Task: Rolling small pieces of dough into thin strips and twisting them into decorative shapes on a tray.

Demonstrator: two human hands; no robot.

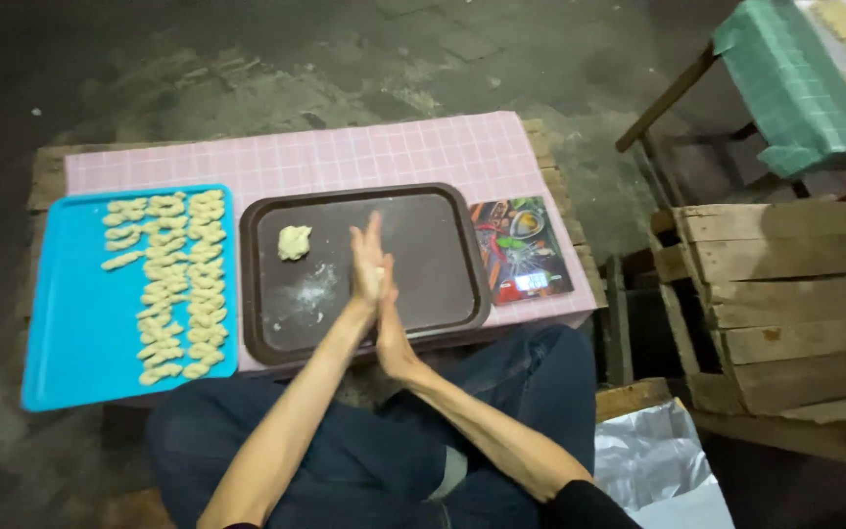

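Dough is the thing here: a small pale lump of raw dough (294, 242) sits in the upper left part of the dark brown rectangular plastic tray (443, 294) at the centre of the frame, with a dusting of flour just below it. Over that tray the left hand (368, 266) and the right hand (391, 328) are pressed flat, palm against palm, fingers straight. Whether a bit of dough lies between the palms I cannot tell; neither hand closes its grip around anything visible.

At the left of the frame, on a bright blue rectangular plastic tray (75, 333), rows of small pale twisted dough pieces (176, 284) lie side by side, filling its right half. A small flat kitchen scale with a colourful printed top (521, 250) rests right of the brown tray. All three stand on the low table with a pink checked cloth (345, 152).

By the look of it, this is the rolling step, palms working a portion thin; it asks for even pressure.
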